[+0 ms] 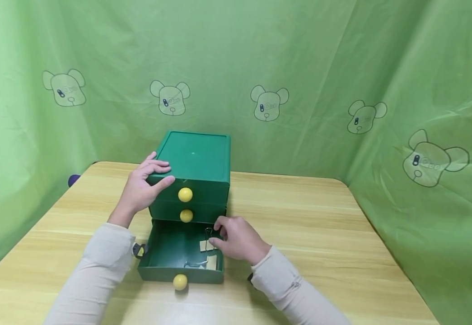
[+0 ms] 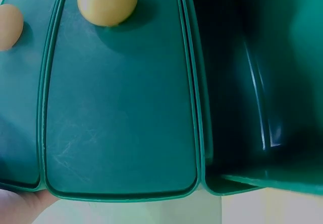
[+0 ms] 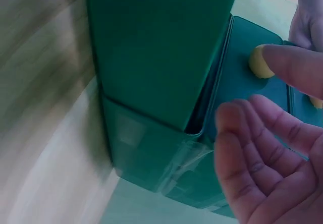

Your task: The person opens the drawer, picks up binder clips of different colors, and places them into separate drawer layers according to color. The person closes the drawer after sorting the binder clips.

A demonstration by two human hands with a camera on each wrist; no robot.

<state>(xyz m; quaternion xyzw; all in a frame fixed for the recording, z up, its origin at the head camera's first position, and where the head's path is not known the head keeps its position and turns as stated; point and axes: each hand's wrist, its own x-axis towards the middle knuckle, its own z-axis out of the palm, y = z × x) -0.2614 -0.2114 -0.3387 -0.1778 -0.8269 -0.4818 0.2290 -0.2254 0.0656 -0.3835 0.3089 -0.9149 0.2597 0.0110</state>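
Observation:
A green drawer cabinet (image 1: 195, 155) with yellow round knobs stands on the table. Its bottom drawer (image 1: 166, 243) is pulled out. Inside, on the right, are a cream binder clip (image 1: 204, 246) with dark wire handles and a second cream binder clip (image 1: 212, 262) near the front wall. My left hand (image 1: 140, 187) rests on the cabinet's upper left front corner, fingers on top. Over the drawer's right wall is my right hand (image 1: 240, 238), thumb tip close to the rear clip; contact is unclear. In the right wrist view its bent fingers (image 3: 234, 153) and thumb stand apart, holding nothing.
The wooden table (image 1: 301, 225) extends to both sides of the cabinet. Behind and beside it hangs a green curtain (image 1: 227, 54) with printed bear heads. A small dark object with yellow (image 1: 140, 250) shows beside the left sleeve, at the drawer's left wall.

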